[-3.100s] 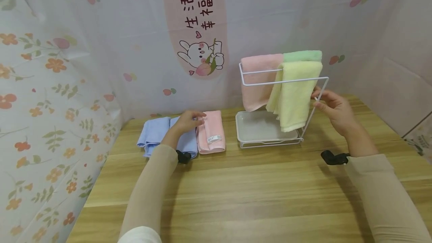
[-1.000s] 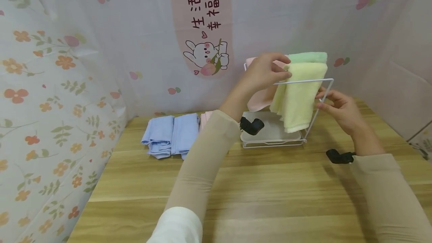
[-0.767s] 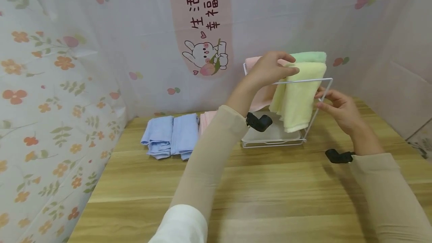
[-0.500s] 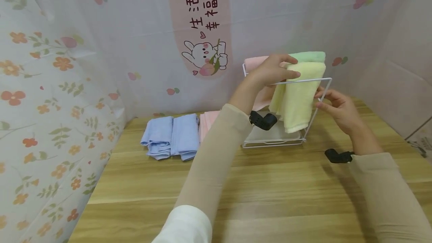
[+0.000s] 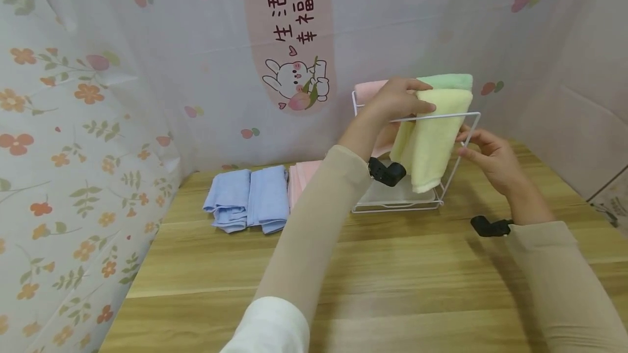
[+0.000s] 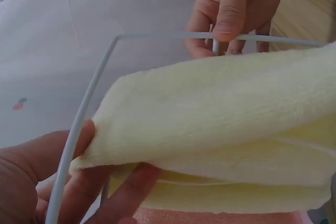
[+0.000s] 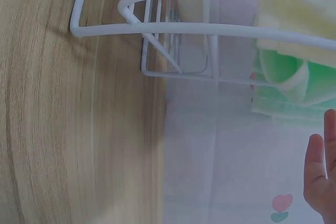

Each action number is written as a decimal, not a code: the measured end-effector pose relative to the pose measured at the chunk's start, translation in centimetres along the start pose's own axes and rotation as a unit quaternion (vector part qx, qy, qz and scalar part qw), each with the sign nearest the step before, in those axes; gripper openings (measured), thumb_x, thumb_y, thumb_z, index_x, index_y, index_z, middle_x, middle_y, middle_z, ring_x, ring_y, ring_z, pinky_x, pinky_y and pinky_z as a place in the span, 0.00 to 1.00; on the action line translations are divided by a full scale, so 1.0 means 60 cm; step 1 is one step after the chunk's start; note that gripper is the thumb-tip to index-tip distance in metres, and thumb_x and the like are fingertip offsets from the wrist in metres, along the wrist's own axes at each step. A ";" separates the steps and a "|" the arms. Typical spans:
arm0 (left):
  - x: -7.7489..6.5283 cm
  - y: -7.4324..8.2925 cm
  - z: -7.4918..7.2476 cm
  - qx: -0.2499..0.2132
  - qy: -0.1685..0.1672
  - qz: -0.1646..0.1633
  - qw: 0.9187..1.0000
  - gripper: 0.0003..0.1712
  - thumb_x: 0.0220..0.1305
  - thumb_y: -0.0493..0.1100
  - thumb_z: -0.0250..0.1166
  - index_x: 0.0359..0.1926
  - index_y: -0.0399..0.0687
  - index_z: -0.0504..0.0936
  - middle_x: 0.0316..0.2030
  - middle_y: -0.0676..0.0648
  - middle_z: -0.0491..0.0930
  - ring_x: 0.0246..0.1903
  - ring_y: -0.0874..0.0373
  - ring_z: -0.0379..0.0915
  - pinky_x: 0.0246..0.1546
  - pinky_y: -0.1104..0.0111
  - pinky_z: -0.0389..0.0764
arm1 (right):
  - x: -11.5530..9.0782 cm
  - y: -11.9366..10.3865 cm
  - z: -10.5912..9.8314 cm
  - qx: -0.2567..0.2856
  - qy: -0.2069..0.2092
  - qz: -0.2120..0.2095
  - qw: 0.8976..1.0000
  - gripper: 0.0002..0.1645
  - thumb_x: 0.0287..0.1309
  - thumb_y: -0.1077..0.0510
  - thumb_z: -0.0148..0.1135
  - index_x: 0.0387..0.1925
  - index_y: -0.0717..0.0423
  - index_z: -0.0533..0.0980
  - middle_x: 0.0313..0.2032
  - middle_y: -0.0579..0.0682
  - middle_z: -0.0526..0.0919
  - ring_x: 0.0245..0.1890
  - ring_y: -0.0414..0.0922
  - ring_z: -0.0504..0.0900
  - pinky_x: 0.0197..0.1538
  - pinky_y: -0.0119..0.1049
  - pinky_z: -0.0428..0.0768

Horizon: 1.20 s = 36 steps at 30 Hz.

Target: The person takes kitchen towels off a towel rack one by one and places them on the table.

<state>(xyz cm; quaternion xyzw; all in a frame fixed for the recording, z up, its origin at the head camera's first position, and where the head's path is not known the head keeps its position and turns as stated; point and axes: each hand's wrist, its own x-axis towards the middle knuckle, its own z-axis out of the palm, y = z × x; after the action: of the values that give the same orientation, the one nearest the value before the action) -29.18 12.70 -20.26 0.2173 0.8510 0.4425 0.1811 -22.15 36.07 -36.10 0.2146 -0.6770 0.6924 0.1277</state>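
Observation:
My left hand [image 5: 394, 99] reaches over the front bar of a white wire towel rack [image 5: 397, 210]. It pinches the left edge of a yellow towel [image 5: 439, 146] hanging there; in the left wrist view the thumb lies on top of the fold and fingers [image 6: 134, 184] underneath. On the rack's right side my right hand [image 5: 495, 162] grips the wire frame, the thumb pressed on the bar in the left wrist view. Behind the yellow towel hang a pink towel [image 5: 368, 90] and a green towel [image 5: 448, 80]. My left forearm partly hides the rack's base.
Two folded blue towels [image 5: 269, 198] and a folded pink towel [image 5: 305, 173], partly behind my left sleeve, lie left of the rack. A pale tray [image 5: 397, 192] sits in its base. A patterned curtain [image 5: 211, 70] stands behind the wooden table [image 5: 392, 277].
My left hand has left the folded towels, moved right and up to the rack, and taken the yellow towel's edge. The right hand has stayed at the rack's side.

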 end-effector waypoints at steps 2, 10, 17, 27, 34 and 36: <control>0.000 -0.001 0.002 -0.006 0.017 0.004 1.000 0.26 0.61 0.43 0.71 0.62 0.58 0.80 0.62 0.60 0.75 0.55 0.68 0.73 0.45 0.79 0.78 | -0.001 0.002 0.002 0.001 0.002 -0.005 1.000 0.14 0.65 0.74 0.54 0.46 0.60 0.79 0.63 0.36 0.77 0.75 0.35 0.59 0.74 0.26 0.57; -0.003 -0.001 0.001 -0.004 0.050 0.011 0.999 0.21 0.62 0.42 0.70 0.56 0.58 0.84 0.50 0.59 0.81 0.42 0.67 0.78 0.40 0.78 0.78 | 0.003 0.005 0.002 0.002 0.006 -0.007 1.000 0.14 0.65 0.74 0.54 0.47 0.62 0.79 0.66 0.38 0.74 0.75 0.35 0.58 0.80 0.40 0.39; -0.007 -0.008 -0.003 -0.084 0.061 0.044 0.994 0.22 0.61 0.39 0.70 0.57 0.57 0.84 0.52 0.54 0.84 0.46 0.67 0.81 0.38 0.79 0.80 | 0.001 0.001 0.004 -0.007 0.007 0.006 1.000 0.14 0.66 0.73 0.54 0.47 0.59 0.79 0.68 0.37 0.73 0.75 0.34 0.59 0.78 0.50 0.29; -0.020 -0.022 -0.007 -0.196 0.035 0.098 0.975 0.23 0.63 0.32 0.67 0.59 0.52 0.81 0.52 0.45 0.85 0.41 0.61 0.85 0.38 0.76 0.83 | -0.002 0.002 0.005 -0.002 0.005 0.000 1.000 0.14 0.65 0.74 0.54 0.46 0.60 0.79 0.66 0.37 0.74 0.74 0.33 0.60 0.79 0.49 0.29; -0.027 -0.029 -0.011 -0.202 0.033 0.146 0.968 0.24 0.65 0.30 0.63 0.60 0.50 0.80 0.53 0.44 0.85 0.44 0.64 0.83 0.41 0.76 0.83 | -0.003 0.001 0.006 -0.002 0.005 -0.006 1.000 0.13 0.65 0.74 0.54 0.46 0.62 0.78 0.66 0.37 0.74 0.73 0.33 0.61 0.80 0.42 0.35; -0.031 -0.031 -0.011 -0.206 0.043 0.157 0.965 0.24 0.65 0.30 0.63 0.60 0.50 0.80 0.53 0.44 0.85 0.44 0.65 0.82 0.42 0.75 0.83 | -0.003 0.000 0.007 -0.004 0.005 -0.007 1.000 0.13 0.65 0.74 0.54 0.46 0.62 0.78 0.67 0.38 0.74 0.73 0.33 0.61 0.80 0.42 0.35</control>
<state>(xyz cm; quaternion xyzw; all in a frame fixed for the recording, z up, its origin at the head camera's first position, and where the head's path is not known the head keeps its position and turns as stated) -28.35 10.31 -21.23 0.2870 0.7034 0.6403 0.1138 -21.93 35.66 -36.21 0.2155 -0.6776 0.6898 0.1363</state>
